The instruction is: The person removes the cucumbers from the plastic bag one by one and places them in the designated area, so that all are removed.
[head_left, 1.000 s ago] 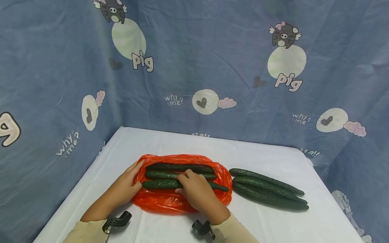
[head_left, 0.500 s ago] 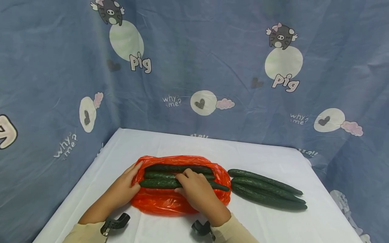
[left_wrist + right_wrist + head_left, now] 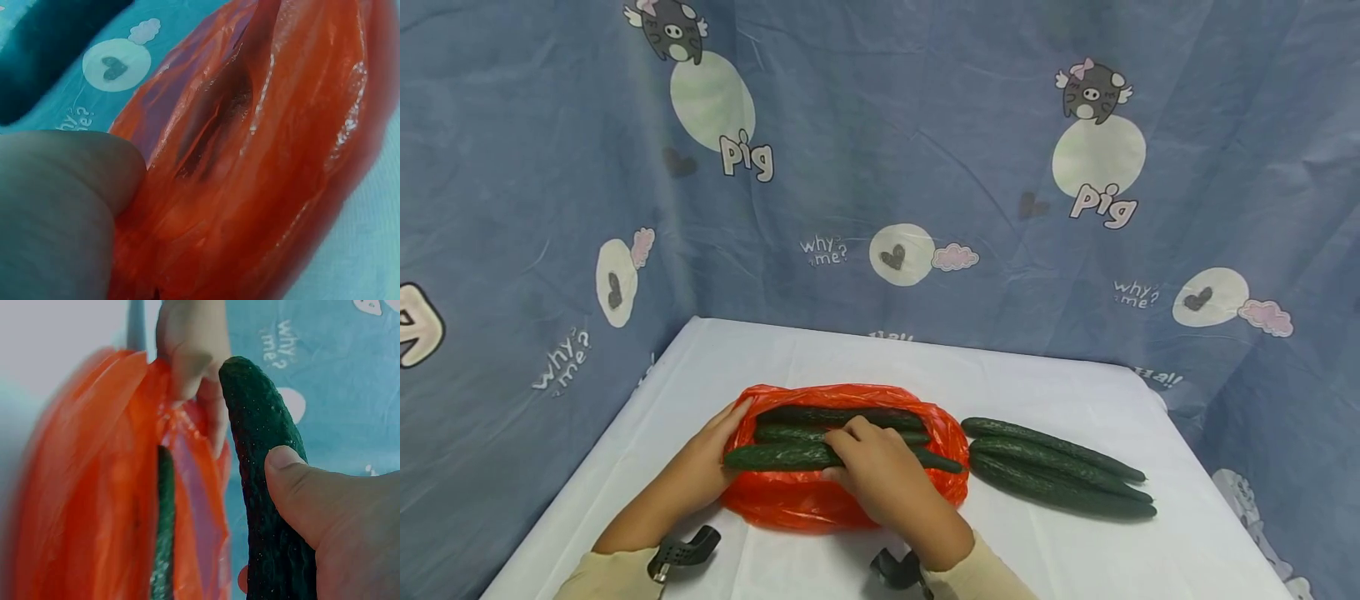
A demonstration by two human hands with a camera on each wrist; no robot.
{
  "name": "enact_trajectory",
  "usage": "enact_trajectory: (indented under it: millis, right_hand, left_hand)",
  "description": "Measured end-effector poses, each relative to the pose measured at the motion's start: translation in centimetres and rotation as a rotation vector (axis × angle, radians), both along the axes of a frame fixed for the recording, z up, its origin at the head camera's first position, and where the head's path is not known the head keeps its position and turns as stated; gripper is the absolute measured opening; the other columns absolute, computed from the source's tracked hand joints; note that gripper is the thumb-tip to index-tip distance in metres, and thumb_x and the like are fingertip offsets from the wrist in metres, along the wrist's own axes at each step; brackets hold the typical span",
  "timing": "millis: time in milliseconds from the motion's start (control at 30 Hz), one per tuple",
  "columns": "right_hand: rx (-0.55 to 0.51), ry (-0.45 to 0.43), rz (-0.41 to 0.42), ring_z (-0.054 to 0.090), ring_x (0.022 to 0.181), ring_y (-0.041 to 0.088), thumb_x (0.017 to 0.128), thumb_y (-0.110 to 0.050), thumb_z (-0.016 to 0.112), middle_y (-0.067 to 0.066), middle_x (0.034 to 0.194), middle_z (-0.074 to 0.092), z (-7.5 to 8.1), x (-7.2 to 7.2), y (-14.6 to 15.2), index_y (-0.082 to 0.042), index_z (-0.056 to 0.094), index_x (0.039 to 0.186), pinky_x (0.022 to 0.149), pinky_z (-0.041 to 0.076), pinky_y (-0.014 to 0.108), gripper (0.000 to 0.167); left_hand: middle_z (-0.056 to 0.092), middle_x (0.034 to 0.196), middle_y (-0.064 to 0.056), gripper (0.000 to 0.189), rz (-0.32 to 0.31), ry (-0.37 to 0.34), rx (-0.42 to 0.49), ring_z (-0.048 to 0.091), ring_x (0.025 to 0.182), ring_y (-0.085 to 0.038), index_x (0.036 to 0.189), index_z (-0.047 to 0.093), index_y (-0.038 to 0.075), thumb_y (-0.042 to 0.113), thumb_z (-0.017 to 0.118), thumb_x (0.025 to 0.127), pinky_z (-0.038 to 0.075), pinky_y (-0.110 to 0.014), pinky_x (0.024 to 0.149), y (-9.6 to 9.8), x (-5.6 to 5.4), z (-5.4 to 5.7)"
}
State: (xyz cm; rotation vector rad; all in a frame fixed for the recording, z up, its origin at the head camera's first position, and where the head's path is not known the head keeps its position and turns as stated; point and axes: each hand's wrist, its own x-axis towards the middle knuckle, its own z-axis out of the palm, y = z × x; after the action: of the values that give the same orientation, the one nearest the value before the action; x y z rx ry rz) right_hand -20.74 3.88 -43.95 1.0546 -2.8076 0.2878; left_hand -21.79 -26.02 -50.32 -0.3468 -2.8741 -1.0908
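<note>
In the head view my right hand (image 3: 887, 479) grips a dark green cucumber (image 3: 767, 457) from above, over the mouth of a red plastic bag (image 3: 805, 504). The right wrist view has the thumb (image 3: 297, 487) pressed along this bumpy cucumber (image 3: 253, 431), its rounded end pointing past the bag. Two more cucumbers lie in the bag behind it, one being the far cucumber (image 3: 812, 412). At the bag's left end my left hand (image 3: 703, 462) holds the rim between thumb and fingers; the left wrist view shows its thumb (image 3: 69, 194) against the red plastic (image 3: 287, 162).
To the right of the bag, several cucumbers (image 3: 1052, 462) lie side by side on the white cloth (image 3: 1045, 558). A blue curtain (image 3: 820, 150) with pig prints rises behind and beside the table. Dark wrist-camera mounts (image 3: 688, 550) sit near both wrists.
The cucumber in my right hand has shifted left and its left end now overlaps my left thumb. My left hand stays at the bag's rim. The loose cucumbers at the right have not moved.
</note>
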Motion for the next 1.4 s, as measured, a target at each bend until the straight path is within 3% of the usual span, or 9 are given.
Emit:
enact_trajectory:
  millis: [133, 233, 333, 600, 667, 767, 900, 1033, 1400]
  right_hand:
    - [0.012, 0.009, 0.005, 0.061, 0.113, 0.013, 0.096, -0.047, 0.071, -0.004, 0.121, 0.065, 0.7, 0.6, -0.2, -0.024, 0.067, 0.137, 0.097, 0.055, 0.039, 0.047]
    - [0.012, 0.031, 0.013, 0.061, 0.113, 0.012, 0.096, -0.047, 0.071, -0.004, 0.122, 0.065, 1.0, 1.0, -0.3, -0.024, 0.067, 0.137, 0.099, 0.055, 0.039, 0.048]
    - [-0.001, 0.054, 0.022, 0.06, 0.114, 0.012, 0.095, -0.047, 0.073, -0.005, 0.121, 0.065, 1.3, 1.3, -0.3, -0.024, 0.067, 0.137, 0.1, 0.054, 0.039, 0.049]
    - [-0.04, 0.133, 0.042, 0.061, 0.109, 0.011, 0.094, -0.048, 0.074, -0.005, 0.118, 0.065, 2.6, 1.7, 0.3, -0.022, 0.069, 0.135, 0.094, 0.055, 0.035, 0.048]
    - [-0.045, 0.145, 0.039, 0.061, 0.107, 0.011, 0.093, -0.047, 0.074, -0.005, 0.116, 0.065, 2.9, 1.7, 0.6, -0.022, 0.069, 0.134, 0.093, 0.055, 0.035, 0.048]
    - [-0.05, 0.136, 0.018, 0.061, 0.106, 0.01, 0.093, -0.047, 0.075, -0.006, 0.116, 0.065, 3.1, 1.6, 1.2, -0.023, 0.07, 0.133, 0.092, 0.054, 0.034, 0.048]
    - [-0.064, 0.106, -0.026, 0.062, 0.107, 0.011, 0.093, -0.046, 0.075, -0.006, 0.118, 0.065, 2.9, 1.5, 2.2, -0.023, 0.069, 0.134, 0.092, 0.054, 0.036, 0.048]
    - [-0.088, 0.084, -0.053, 0.064, 0.109, 0.012, 0.094, -0.044, 0.074, -0.006, 0.121, 0.064, 2.3, 1.7, 3.2, -0.023, 0.067, 0.136, 0.092, 0.054, 0.036, 0.048]
    - [-0.16, 0.141, -0.07, 0.065, 0.109, 0.015, 0.092, -0.037, 0.079, -0.005, 0.121, 0.064, 0.0, 2.0, 6.5, -0.02, 0.067, 0.134, 0.097, 0.054, 0.04, 0.047]
  left_hand:
    - [0.026, 0.171, -0.021, 0.101, -0.034, 0.058, -0.004, 0.03, 0.153, -0.051, 0.168, 0.021, 0.012, 0.034, 0.08, 0.09, 0.034, -0.074, 0.113, -0.3, 0.2, -0.1]
    - [0.028, 0.17, -0.021, 0.095, -0.047, 0.089, -0.008, 0.031, 0.152, -0.05, 0.168, 0.022, 0.01, 0.037, 0.076, 0.094, 0.034, -0.074, 0.114, -0.3, 0.2, -0.2]
    - [0.027, 0.17, -0.021, 0.093, -0.036, 0.073, -0.021, 0.031, 0.153, -0.05, 0.168, 0.022, 0.01, 0.038, 0.073, 0.096, 0.033, -0.074, 0.114, -0.2, 0.2, -0.1]
    - [0.021, 0.174, -0.016, 0.097, 0.04, -0.041, -0.017, 0.026, 0.155, -0.05, 0.17, 0.018, 0.018, 0.063, 0.061, 0.096, 0.032, -0.078, 0.111, 0.0, 0.0, 0.2]
    - [0.02, 0.174, -0.017, 0.096, 0.053, -0.065, -0.003, 0.025, 0.155, -0.05, 0.17, 0.016, 0.019, 0.056, 0.066, 0.096, 0.032, -0.078, 0.111, 0.0, 0.0, 0.2]
    - [0.019, 0.174, -0.019, 0.093, 0.057, -0.078, 0.013, 0.027, 0.154, -0.052, 0.17, 0.017, 0.018, 0.03, 0.073, 0.096, 0.035, -0.075, 0.111, 0.1, -0.1, 0.0]
    - [0.024, 0.171, -0.023, 0.09, 0.054, -0.033, -0.001, 0.033, 0.151, -0.053, 0.168, 0.022, 0.012, 0.005, 0.065, 0.089, 0.039, -0.071, 0.11, 0.0, 0.1, -0.1]
    - [0.028, 0.169, -0.025, 0.086, 0.054, 0.015, -0.011, 0.036, 0.149, -0.053, 0.166, 0.027, 0.007, 0.002, 0.063, 0.088, 0.04, -0.069, 0.11, 0.0, 0.3, -0.1]
    - [0.028, 0.168, -0.026, 0.084, 0.048, 0.026, -0.008, 0.035, 0.149, -0.054, 0.165, 0.028, 0.003, 0.001, 0.063, 0.088, 0.038, -0.07, 0.112, 0.1, 0.2, -0.4]
